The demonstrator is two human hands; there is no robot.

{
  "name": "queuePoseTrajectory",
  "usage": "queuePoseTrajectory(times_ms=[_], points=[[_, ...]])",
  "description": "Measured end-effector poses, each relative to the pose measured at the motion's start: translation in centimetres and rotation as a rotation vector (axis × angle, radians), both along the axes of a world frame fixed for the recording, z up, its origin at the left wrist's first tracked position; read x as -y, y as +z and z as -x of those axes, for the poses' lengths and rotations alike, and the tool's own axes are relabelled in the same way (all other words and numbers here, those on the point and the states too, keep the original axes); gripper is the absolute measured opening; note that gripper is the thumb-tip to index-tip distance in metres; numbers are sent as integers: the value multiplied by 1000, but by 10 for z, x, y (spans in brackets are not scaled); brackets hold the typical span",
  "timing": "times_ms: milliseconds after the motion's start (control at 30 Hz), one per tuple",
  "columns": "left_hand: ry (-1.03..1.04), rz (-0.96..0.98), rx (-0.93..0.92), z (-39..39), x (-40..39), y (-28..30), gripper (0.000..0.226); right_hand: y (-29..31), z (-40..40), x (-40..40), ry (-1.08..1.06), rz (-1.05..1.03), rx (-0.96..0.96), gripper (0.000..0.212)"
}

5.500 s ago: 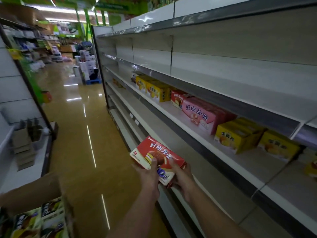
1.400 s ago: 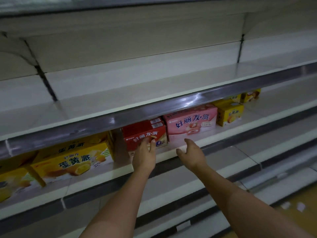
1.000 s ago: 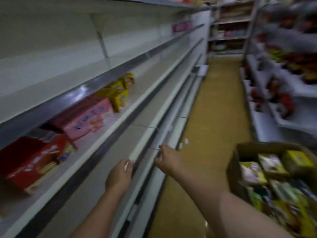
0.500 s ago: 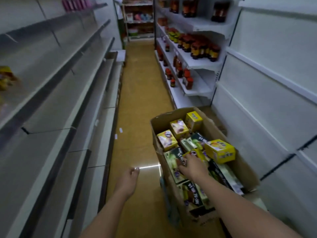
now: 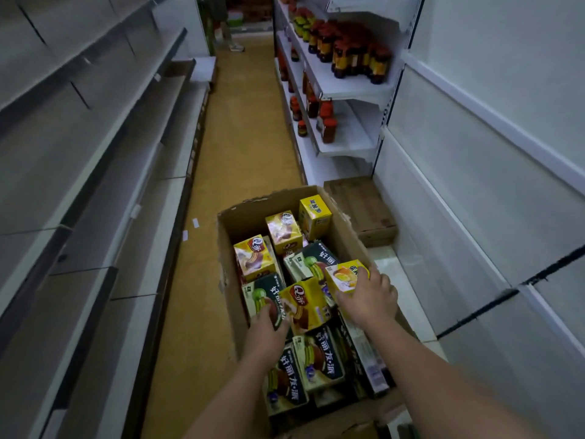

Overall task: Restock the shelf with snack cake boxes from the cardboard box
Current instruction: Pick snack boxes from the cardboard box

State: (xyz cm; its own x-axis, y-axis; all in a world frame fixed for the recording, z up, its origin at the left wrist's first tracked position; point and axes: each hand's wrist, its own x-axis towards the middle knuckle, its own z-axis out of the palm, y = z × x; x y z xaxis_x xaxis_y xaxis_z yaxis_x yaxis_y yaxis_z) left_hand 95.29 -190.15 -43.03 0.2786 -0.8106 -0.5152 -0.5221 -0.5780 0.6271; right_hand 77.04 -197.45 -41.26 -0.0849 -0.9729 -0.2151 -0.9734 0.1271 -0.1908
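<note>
- Cardboard box (image 5: 253,217) on the aisle floor, filled with snack cake boxes lying at mixed angles
- Right hand (image 5: 368,296), at the box's right wall, fingers curled over a small yellow snack box (image 5: 345,275)
- Left hand (image 5: 269,324), near the box's left wall, rests on a dark green snack box (image 5: 262,296); its grip appears loose, fingertips partly hidden
- Cartons are likely light, stiff, crushable at corners; best held across opposite side faces

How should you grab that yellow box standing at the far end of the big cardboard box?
Come from above and pinch the yellow box across its two narrow sides; it stands upright, top sticking up free, near the cardboard box wall.
</note>
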Motion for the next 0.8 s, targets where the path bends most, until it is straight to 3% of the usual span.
queuePoseTrajectory(times_ms=[133, 267, 400, 567, 733, 800], points=[[9, -28, 1, 12, 25, -14, 69, -11, -2, 15, -4, -85, -4, 82], [-29, -48, 7, 16, 61, -28, 69, -16, -7, 30, -86, -93, -14, 72], [40, -78, -72, 20, 86, -49, 74, -18, -6, 44, -160, -69, 8, 57], [188, -101, -201, 25, 97, -67, 77, -27, -1, 55, -211, -191, 75, 58], [367, -101, -308, 21, 98, -81, 102, -44, -5, 65, -341, -397, 406, 88], [458, -148, -353, 23, 98, -83, 104, -50, -10, 65, -348, -433, 444, 97]])
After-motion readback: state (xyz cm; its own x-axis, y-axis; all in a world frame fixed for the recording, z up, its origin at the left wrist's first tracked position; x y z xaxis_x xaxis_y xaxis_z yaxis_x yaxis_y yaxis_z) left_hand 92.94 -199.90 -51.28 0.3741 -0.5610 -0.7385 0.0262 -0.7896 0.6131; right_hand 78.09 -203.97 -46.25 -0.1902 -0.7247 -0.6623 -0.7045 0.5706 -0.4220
